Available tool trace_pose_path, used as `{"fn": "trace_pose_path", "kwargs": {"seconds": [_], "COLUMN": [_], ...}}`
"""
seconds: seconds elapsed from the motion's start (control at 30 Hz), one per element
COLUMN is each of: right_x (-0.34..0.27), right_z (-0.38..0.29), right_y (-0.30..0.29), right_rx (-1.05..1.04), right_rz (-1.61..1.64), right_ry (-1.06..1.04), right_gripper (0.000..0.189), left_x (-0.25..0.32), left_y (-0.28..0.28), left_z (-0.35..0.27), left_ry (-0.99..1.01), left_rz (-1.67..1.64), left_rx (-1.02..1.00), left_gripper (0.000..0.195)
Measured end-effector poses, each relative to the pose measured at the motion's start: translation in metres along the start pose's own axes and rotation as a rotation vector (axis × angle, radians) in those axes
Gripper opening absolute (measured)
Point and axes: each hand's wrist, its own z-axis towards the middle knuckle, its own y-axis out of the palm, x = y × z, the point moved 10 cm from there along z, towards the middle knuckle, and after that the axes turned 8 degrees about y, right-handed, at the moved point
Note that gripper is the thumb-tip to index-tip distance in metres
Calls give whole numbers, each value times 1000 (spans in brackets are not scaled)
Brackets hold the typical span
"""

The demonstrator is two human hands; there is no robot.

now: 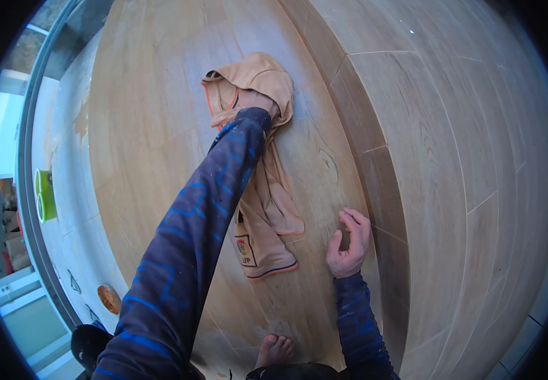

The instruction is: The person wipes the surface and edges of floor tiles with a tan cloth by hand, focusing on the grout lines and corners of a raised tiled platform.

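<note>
A beige jersey (pixel 269 209) with orange and dark trim and a printed badge lies bunched on the wood-look floor (pixel 150 118). My left hand (pixel 257 100) reaches into its far end. Cloth folds cover the fingers, so their grip is hidden; only the back of the hand and the wrist show. The jersey's looser end trails back towards me beside my left sleeve. To the right of the cloth, my right hand (pixel 352 242) holds nothing. Its fingers are loosely curled with the thumb apart, near the brown tiled border.
A darker tile border (pixel 369 156) curves along the right, with more wood-look tiles (pixel 435 142) beyond it. At the left are a green container (pixel 45 195), a round brown object (pixel 109 299) and a grey frame rail (pixel 29 190). My bare foot (pixel 276 350) is at the bottom.
</note>
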Motion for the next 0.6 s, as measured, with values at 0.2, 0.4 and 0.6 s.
{"fn": "trace_pose_path", "kwargs": {"seconds": [0.2,0.4,0.6], "right_x": [0,8,27], "right_z": [4,-8,-25], "right_y": [-4,-19,-44], "right_rx": [6,170,382], "right_rz": [37,86,184], "right_ry": [29,69,10], "right_gripper": [44,39,27], "left_x": [67,175,199], "left_y": [16,51,65], "left_z": [3,-129,-294], "left_ry": [157,466,665], "left_rz": [11,-187,-306], "left_rx": [-26,-225,-227], "left_gripper": [68,66,69]}}
